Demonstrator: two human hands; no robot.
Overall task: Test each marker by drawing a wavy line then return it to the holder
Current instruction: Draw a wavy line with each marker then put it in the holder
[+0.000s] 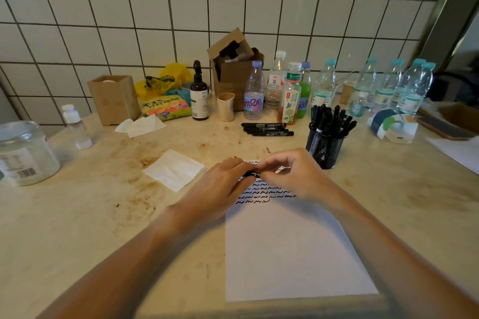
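Black marker (252, 173) between both hands (261, 176), above wavy-lined paper (290, 248).

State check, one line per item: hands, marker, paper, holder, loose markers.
left hand: grips marker
right hand: grips the other end
marker: held level over paper
paper: flat, wavy lines at top
mesh holder: upright, full of markers
loose markers: lying capped behind paper

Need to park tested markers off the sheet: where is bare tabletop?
Free: between the napkin and the loose markers; right of the paper, below the mesh holder; front-left, under the jar. Crowded: the back row of bottles.
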